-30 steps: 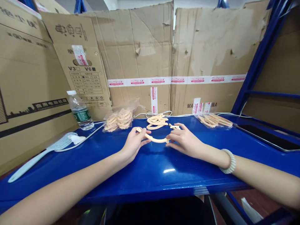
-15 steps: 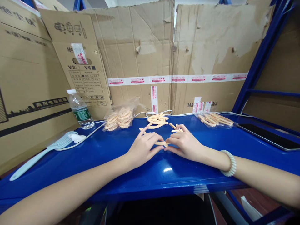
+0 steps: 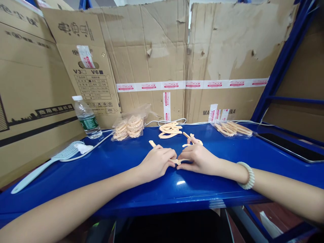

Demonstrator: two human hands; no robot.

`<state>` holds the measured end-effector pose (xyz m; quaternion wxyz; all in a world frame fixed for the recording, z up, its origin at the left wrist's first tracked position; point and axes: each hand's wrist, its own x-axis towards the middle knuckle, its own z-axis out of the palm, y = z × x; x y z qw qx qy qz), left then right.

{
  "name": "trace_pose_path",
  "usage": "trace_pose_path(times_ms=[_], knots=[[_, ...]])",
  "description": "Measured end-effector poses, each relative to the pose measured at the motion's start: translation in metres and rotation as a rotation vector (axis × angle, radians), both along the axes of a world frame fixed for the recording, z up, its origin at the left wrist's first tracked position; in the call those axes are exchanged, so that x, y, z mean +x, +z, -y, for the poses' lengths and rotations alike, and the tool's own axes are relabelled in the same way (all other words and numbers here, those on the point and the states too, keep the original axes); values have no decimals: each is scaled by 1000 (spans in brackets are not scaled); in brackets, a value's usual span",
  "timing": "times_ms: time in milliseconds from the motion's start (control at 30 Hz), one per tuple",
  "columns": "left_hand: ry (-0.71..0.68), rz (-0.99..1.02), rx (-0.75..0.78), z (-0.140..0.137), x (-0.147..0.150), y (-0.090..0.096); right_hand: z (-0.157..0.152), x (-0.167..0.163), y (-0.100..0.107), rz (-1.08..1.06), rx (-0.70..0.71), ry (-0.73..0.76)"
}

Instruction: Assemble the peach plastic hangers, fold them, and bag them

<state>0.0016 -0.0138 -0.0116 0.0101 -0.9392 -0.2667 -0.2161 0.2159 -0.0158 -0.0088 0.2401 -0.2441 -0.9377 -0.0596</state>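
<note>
My left hand (image 3: 156, 163) is closed around a pale wooden strip (image 3: 152, 143), whose far end pokes out above the fingers. Fingers of my right hand (image 3: 199, 158) are pinched on a thin curved wooden piece (image 3: 186, 160). Between the fingertips of both hands, the wooden ends meet at a small junction (image 3: 178, 162); whether they are joined cannot be made out. Another light wooden piece (image 3: 199, 142) shows just behind my right hand, partly covered by it. Beyond both hands lies a loose pile of curved wooden pieces (image 3: 170, 128) on the blue table (image 3: 141, 199).
At the back left are a clear bag of wooden rings (image 3: 129, 127) and a water bottle (image 3: 87, 118). A light blue brush (image 3: 45, 168) lies at the left. On the right are bagged wooden sticks (image 3: 231, 129) and a phone (image 3: 291, 146). Cardboard walls (image 3: 152, 67) stand behind.
My left fingers have curled in around the strip, and its far end now shows more. The wooden junction and both sets of fingertips have come slightly nearer to me.
</note>
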Motion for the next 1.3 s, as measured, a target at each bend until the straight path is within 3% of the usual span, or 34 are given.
trace_pose_path(times_ms=[167, 467, 633, 833, 1033, 1167, 1300], knots=[[-37, 20, 2, 0, 0, -2, 1, -2, 5, 2, -155, 52], [-82, 54, 23, -1, -1, -3, 3, -3, 9, -33, -287, 51], [-109, 12, 174, 0, -6, 3, -5, 1, 6, -85, -388, -14], [-200, 65, 71, -2, -8, 9, -27, 12, 2, -24, -123, -97], [-163, 5, -27, -4, -9, 10, -44, 18, -1, 5, -162, -40], [-148, 6, -32, -4, -9, 8, -40, 20, 5, -25, -79, -164], [-106, 37, -33, -6, -9, 4, -32, 18, 9, 83, 15, -224]])
